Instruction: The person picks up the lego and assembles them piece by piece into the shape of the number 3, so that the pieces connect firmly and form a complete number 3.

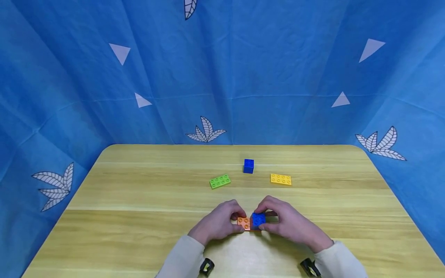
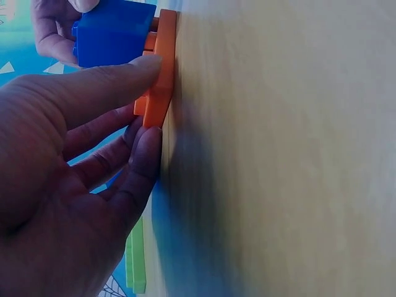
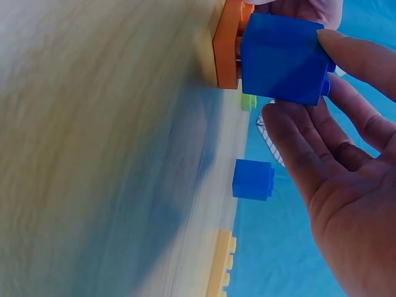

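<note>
A flat orange toy brick point(image 1: 243, 223) lies on the table, its left end pinched between the thumb and fingers of my left hand point(image 1: 221, 221). My right hand point(image 1: 286, 221) grips a taller blue brick point(image 1: 259, 219) by its sides, over the right end of the orange one. In the right wrist view the blue brick point(image 3: 281, 59) sits close above the orange brick point(image 3: 228, 46), with some of the orange studs showing in a narrow gap. From the left wrist, the orange brick point(image 2: 162, 71) stands next to the blue brick point(image 2: 116, 34) in the same way.
Farther back on the wooden table point(image 1: 139, 193) are a second blue brick point(image 1: 248, 166), a flat green brick point(image 1: 220, 181) to its left and a flat yellow brick point(image 1: 281, 179) to its right. A blue patterned curtain point(image 1: 229, 77) hangs behind the table's far edge.
</note>
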`<action>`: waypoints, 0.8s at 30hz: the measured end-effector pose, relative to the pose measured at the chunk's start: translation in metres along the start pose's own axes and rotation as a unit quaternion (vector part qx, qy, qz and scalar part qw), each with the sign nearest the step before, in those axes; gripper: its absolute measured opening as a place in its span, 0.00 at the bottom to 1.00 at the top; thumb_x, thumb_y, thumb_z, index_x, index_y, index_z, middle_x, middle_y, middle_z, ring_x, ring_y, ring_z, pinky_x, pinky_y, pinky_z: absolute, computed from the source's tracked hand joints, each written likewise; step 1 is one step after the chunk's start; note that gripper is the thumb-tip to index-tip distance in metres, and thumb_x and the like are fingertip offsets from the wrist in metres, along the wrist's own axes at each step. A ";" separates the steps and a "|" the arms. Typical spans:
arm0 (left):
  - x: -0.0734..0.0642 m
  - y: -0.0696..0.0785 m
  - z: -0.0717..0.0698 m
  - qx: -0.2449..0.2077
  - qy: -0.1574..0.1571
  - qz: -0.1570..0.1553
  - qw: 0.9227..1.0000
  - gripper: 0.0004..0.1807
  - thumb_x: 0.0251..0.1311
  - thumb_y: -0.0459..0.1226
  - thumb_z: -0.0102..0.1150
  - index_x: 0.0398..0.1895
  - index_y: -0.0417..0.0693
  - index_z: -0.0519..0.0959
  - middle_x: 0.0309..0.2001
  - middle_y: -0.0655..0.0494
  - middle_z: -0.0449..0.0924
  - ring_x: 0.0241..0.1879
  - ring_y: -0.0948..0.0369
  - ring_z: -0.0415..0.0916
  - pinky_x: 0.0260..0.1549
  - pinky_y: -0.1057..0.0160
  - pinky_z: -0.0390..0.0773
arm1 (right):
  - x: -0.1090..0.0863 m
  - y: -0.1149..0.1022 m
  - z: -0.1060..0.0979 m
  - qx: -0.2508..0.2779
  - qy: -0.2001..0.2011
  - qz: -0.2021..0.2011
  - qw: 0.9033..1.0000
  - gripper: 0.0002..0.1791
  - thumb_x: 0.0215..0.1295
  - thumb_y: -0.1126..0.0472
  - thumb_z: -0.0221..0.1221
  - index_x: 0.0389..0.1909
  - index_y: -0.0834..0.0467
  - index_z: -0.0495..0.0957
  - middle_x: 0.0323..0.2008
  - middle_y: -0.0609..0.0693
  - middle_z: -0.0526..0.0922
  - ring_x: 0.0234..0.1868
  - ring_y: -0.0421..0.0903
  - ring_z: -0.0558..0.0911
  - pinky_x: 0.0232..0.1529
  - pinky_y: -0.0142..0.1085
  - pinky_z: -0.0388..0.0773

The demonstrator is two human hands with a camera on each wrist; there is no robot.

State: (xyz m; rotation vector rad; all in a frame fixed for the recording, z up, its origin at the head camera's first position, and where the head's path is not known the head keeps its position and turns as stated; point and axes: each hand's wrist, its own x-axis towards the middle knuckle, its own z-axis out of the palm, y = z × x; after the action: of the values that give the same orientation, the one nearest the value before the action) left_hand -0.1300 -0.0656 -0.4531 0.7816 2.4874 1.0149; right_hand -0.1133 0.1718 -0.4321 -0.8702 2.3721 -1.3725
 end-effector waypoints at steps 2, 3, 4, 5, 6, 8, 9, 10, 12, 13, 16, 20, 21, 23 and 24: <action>0.000 0.000 0.000 0.003 0.000 0.001 1.000 0.12 0.54 0.35 0.73 0.41 0.46 0.83 0.36 0.66 0.72 0.37 0.68 0.71 0.41 0.70 0.74 | 0.000 0.000 0.000 0.001 0.001 0.003 1.000 0.13 0.61 0.64 0.68 0.45 0.54 0.78 0.45 0.46 0.76 0.48 0.46 0.79 0.51 0.36 0.78; 0.000 0.000 0.000 0.005 0.000 0.002 1.000 0.12 0.54 0.35 0.73 0.41 0.46 0.83 0.36 0.65 0.72 0.37 0.68 0.70 0.41 0.70 0.74 | 0.000 0.000 0.000 0.001 0.002 0.003 1.000 0.13 0.61 0.64 0.68 0.44 0.53 0.78 0.44 0.46 0.76 0.48 0.46 0.79 0.51 0.36 0.78; 0.000 0.000 0.000 0.007 -0.001 0.003 1.000 0.12 0.54 0.35 0.73 0.41 0.46 0.83 0.36 0.65 0.72 0.37 0.68 0.70 0.41 0.70 0.74 | 0.000 0.000 0.000 0.003 0.002 0.004 1.000 0.13 0.61 0.64 0.68 0.44 0.53 0.78 0.44 0.46 0.76 0.48 0.46 0.79 0.51 0.36 0.78; 0.000 0.000 -0.001 0.009 -0.001 0.003 1.000 0.12 0.54 0.35 0.73 0.41 0.46 0.83 0.36 0.65 0.72 0.37 0.68 0.70 0.41 0.70 0.74 | 0.000 0.000 0.001 0.005 0.002 0.003 1.000 0.13 0.61 0.63 0.68 0.44 0.53 0.78 0.44 0.46 0.76 0.48 0.46 0.79 0.51 0.37 0.78; 0.000 0.000 0.000 0.009 -0.002 0.002 1.000 0.12 0.54 0.35 0.73 0.42 0.45 0.83 0.36 0.65 0.72 0.37 0.68 0.70 0.41 0.70 0.74 | 0.001 0.001 0.001 0.005 0.002 0.001 1.000 0.13 0.60 0.64 0.68 0.44 0.53 0.78 0.44 0.46 0.76 0.48 0.46 0.79 0.51 0.37 0.78; -0.001 0.000 0.000 0.011 -0.002 0.000 1.000 0.12 0.54 0.35 0.73 0.42 0.45 0.83 0.36 0.65 0.72 0.36 0.68 0.70 0.41 0.70 0.74 | 0.001 0.001 0.001 0.006 0.000 -0.002 1.000 0.13 0.60 0.64 0.68 0.44 0.53 0.78 0.44 0.46 0.76 0.47 0.46 0.79 0.51 0.37 0.79; -0.001 0.000 0.000 0.012 -0.003 -0.001 1.000 0.13 0.54 0.36 0.73 0.42 0.45 0.83 0.36 0.65 0.72 0.36 0.68 0.70 0.41 0.70 0.74 | 0.002 0.001 0.001 0.009 -0.002 -0.005 1.000 0.13 0.60 0.65 0.68 0.44 0.53 0.78 0.44 0.46 0.76 0.47 0.46 0.79 0.50 0.37 0.79; -0.001 0.001 0.000 0.014 -0.004 -0.002 1.000 0.13 0.54 0.36 0.73 0.42 0.45 0.83 0.35 0.65 0.72 0.36 0.68 0.70 0.41 0.70 0.73 | 0.002 0.001 0.002 0.011 -0.004 -0.007 1.000 0.13 0.60 0.65 0.69 0.43 0.53 0.78 0.44 0.46 0.76 0.47 0.46 0.79 0.50 0.37 0.79; -0.001 0.001 0.000 0.016 -0.006 -0.005 1.000 0.13 0.54 0.36 0.73 0.42 0.45 0.83 0.35 0.65 0.71 0.36 0.68 0.70 0.40 0.70 0.73 | 0.003 0.000 0.002 0.013 -0.007 -0.011 1.000 0.13 0.59 0.66 0.69 0.42 0.53 0.78 0.43 0.46 0.76 0.46 0.45 0.79 0.49 0.37 0.79; -0.002 0.002 0.000 0.017 -0.007 -0.006 1.000 0.13 0.54 0.36 0.73 0.42 0.45 0.83 0.35 0.65 0.71 0.36 0.68 0.70 0.40 0.70 0.73 | 0.003 -0.001 0.002 0.013 -0.009 -0.014 1.000 0.13 0.59 0.67 0.69 0.42 0.53 0.78 0.42 0.47 0.76 0.46 0.45 0.80 0.49 0.37 0.79; -0.002 0.003 -0.001 0.021 -0.008 -0.009 1.000 0.13 0.54 0.36 0.73 0.42 0.45 0.83 0.35 0.65 0.71 0.36 0.67 0.69 0.40 0.69 0.73 | 0.005 -0.003 0.002 0.012 -0.012 -0.014 1.000 0.12 0.58 0.67 0.69 0.40 0.53 0.78 0.41 0.47 0.76 0.45 0.45 0.80 0.49 0.36 0.80; -0.001 0.003 0.000 0.021 -0.005 -0.007 1.000 0.13 0.54 0.37 0.73 0.42 0.45 0.83 0.35 0.65 0.71 0.36 0.67 0.69 0.40 0.69 0.73 | 0.004 -0.004 0.001 0.006 -0.011 0.009 1.000 0.11 0.58 0.65 0.69 0.39 0.53 0.78 0.40 0.46 0.76 0.46 0.45 0.80 0.47 0.35 0.80; -0.001 0.003 0.000 0.021 -0.005 -0.007 1.000 0.13 0.54 0.37 0.73 0.42 0.45 0.83 0.35 0.65 0.71 0.36 0.67 0.70 0.40 0.69 0.73 | 0.004 -0.004 0.000 0.003 -0.011 0.014 1.000 0.11 0.59 0.65 0.69 0.39 0.53 0.78 0.40 0.46 0.76 0.46 0.45 0.80 0.47 0.35 0.80; 0.000 0.002 0.000 0.021 -0.005 -0.005 1.000 0.13 0.54 0.36 0.73 0.42 0.45 0.83 0.35 0.65 0.71 0.36 0.67 0.70 0.40 0.70 0.73 | 0.004 -0.004 0.000 -0.010 -0.011 0.019 1.000 0.11 0.59 0.64 0.69 0.39 0.53 0.78 0.40 0.45 0.75 0.45 0.44 0.80 0.47 0.35 0.80; 0.000 0.002 0.000 0.022 -0.004 -0.004 1.000 0.13 0.54 0.36 0.73 0.42 0.45 0.83 0.35 0.65 0.71 0.36 0.67 0.69 0.39 0.70 0.73 | 0.003 -0.005 0.000 -0.018 -0.011 0.021 1.000 0.11 0.59 0.64 0.69 0.38 0.53 0.78 0.40 0.45 0.75 0.45 0.44 0.80 0.47 0.36 0.80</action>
State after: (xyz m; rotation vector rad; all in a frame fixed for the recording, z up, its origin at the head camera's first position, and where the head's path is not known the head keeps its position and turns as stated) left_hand -0.1293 -0.0639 -0.4518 0.7873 2.5119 0.9545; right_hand -0.1143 0.1681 -0.4276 -0.8369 2.3921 -1.3008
